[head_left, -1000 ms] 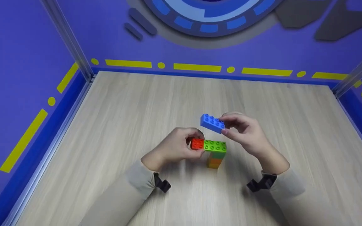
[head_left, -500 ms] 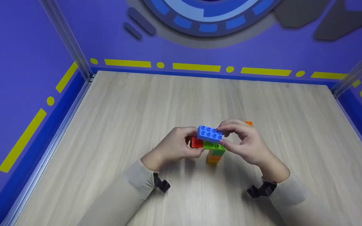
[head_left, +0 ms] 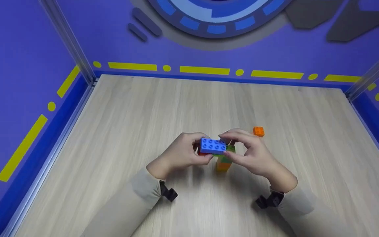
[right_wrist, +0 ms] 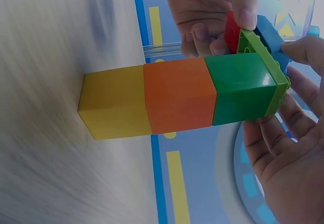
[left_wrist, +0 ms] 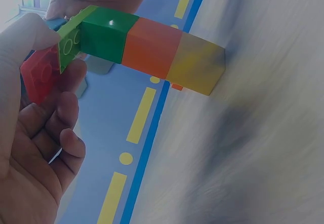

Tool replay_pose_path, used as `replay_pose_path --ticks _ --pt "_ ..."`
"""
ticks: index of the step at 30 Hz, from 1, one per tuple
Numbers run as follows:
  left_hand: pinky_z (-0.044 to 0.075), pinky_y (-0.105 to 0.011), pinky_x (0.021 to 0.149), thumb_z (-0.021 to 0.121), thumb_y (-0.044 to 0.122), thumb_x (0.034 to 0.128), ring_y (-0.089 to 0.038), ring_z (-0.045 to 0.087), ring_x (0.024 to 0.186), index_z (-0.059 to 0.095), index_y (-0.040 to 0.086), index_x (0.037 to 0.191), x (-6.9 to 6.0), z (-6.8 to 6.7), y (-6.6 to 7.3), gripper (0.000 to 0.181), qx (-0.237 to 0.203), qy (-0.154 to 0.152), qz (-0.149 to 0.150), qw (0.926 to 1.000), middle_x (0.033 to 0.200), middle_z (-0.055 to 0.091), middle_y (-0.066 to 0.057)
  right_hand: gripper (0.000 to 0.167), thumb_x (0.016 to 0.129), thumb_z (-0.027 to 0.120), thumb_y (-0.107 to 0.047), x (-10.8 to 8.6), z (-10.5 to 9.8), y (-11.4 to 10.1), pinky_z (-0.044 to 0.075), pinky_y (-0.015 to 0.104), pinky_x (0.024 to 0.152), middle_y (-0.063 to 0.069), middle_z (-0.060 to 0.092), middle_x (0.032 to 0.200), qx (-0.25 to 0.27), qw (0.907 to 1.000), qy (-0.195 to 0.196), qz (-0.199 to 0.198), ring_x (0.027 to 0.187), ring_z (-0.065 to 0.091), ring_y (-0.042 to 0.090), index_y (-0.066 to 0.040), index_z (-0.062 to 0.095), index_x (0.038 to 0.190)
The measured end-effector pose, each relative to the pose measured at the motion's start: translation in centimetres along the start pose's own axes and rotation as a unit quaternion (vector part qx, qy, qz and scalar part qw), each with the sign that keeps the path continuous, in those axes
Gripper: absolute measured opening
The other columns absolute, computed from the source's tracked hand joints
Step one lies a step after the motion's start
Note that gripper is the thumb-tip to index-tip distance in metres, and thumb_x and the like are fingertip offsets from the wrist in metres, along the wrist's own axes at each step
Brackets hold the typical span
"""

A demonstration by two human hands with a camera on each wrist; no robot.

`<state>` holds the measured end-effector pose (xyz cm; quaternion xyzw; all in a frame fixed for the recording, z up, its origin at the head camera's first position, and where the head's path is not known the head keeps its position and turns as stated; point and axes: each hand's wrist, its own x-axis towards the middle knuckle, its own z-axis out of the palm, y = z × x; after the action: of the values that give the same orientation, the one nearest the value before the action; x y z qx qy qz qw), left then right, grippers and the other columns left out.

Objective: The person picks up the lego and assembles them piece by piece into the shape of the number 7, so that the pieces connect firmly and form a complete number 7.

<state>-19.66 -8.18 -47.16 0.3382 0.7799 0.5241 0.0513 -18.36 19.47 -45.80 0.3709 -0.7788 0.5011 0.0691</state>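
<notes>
A tower of toy building bricks stands on the table, with yellow (right_wrist: 115, 102), orange (right_wrist: 179, 95) and dark green (right_wrist: 240, 89) blocks under a long lime-green brick (right_wrist: 272, 67). The lime brick overhangs to the left, where a red brick (left_wrist: 43, 74) sits at its end. My left hand (head_left: 184, 151) pinches that end between thumb and fingers. With thumb and fingertips, my right hand (head_left: 255, 156) holds a blue eight-stud brick (head_left: 213, 146) over the red and lime bricks, covering most of both. Whether the blue brick's underside is pressed onto their studs, I cannot tell.
A loose orange brick (head_left: 259, 131) lies on the wooden table (head_left: 163, 105) just beyond my right hand. Blue-purple panels with yellow marks wall the table at the back and sides. Metal posts (head_left: 72, 39) stand at the back corners.
My right hand has brought the blue brick down, nearer and to the left, over the red and lime bricks. The loose orange brick has come into sight. My left hand keeps its place.
</notes>
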Motion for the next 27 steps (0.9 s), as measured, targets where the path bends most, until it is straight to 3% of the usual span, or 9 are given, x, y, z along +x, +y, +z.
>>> replay_pose_path --ticks 5,9,13,15,18,22,27 --pt "0.054 -0.029 0.071 0.086 0.014 0.0925 -0.008 0.061 0.079 0.078 0.003 0.116 0.0 0.0 0.0 0.027 0.002 0.003 0.0 1.0 0.096 0.078 -0.008 0.051 0.094 0.083 0.005 0.1 0.2 0.1 0.055 0.018 0.107 0.014 0.074 0.132 -0.07 0.9945 -0.013 -0.076 0.114 0.069 0.024 -0.011 0.079 0.142" --pt "0.055 -0.028 0.071 0.087 0.014 0.0914 -0.007 0.063 0.08 0.08 0.003 0.114 0.0 0.0 0.0 0.026 0.001 0.006 0.0 1.0 0.097 0.08 -0.008 0.055 0.089 0.087 0.001 0.1 0.3 0.3 0.052 0.015 0.112 0.013 0.072 0.133 -0.153 0.9761 -0.022 -0.153 0.117 0.07 0.027 -0.011 0.078 0.143" --pt "0.058 -0.029 0.073 0.088 0.014 0.0899 -0.006 0.065 0.082 0.081 0.003 0.114 0.0 0.0 0.2 0.027 -0.007 0.006 -0.005 0.9999 0.101 0.083 -0.008 0.062 0.086 0.096 -0.006 0.1 0.9 0.5 0.056 0.02 0.113 0.013 0.074 0.132 -0.214 0.9556 -0.013 -0.202 0.115 0.075 0.027 -0.009 0.074 0.143" --pt "0.058 -0.03 0.074 0.088 0.014 0.0895 -0.005 0.065 0.082 0.081 0.003 0.114 0.0 0.0 0.3 0.028 -0.01 0.005 -0.005 0.9999 0.101 0.084 -0.008 0.059 0.087 0.098 -0.009 0.1 1.3 0.5 0.06 0.025 0.11 0.013 0.076 0.13 -0.233 0.9485 -0.001 -0.215 0.112 0.078 0.028 -0.006 0.074 0.14" --pt "0.059 -0.031 0.073 0.087 0.013 0.0891 -0.004 0.064 0.081 0.082 0.003 0.114 0.0 0.0 0.4 0.028 -0.011 0.006 -0.007 0.9999 0.1 0.083 -0.008 0.042 0.099 0.089 -0.016 0.0 1.9 0.6 0.065 0.032 0.103 0.015 0.078 0.127 -0.248 0.9412 0.021 -0.229 0.109 0.081 0.03 -0.003 0.075 0.137" --pt "0.058 -0.028 0.072 0.087 0.013 0.0896 -0.003 0.064 0.081 0.082 0.004 0.115 -0.1 0.0 0.3 0.028 -0.012 0.007 -0.014 0.9998 0.1 0.082 -0.007 0.036 0.11 0.075 -0.025 -0.1 2.2 0.7 0.066 0.035 0.102 0.016 0.08 0.128 -0.251 0.9385 0.036 -0.235 0.109 0.083 0.032 -0.002 0.076 0.137" --pt "0.059 -0.026 0.076 0.088 0.013 0.09 -0.006 0.067 0.086 0.082 0.003 0.118 0.0 0.0 0.4 0.03 -0.023 0.003 -0.032 0.9992 0.105 0.084 -0.009 0.037 0.111 0.074 -0.026 -0.2 2.3 0.7 0.065 0.033 0.104 0.016 0.081 0.129 -0.251 0.9385 0.04 -0.233 0.11 0.084 0.033 -0.002 0.076 0.139"
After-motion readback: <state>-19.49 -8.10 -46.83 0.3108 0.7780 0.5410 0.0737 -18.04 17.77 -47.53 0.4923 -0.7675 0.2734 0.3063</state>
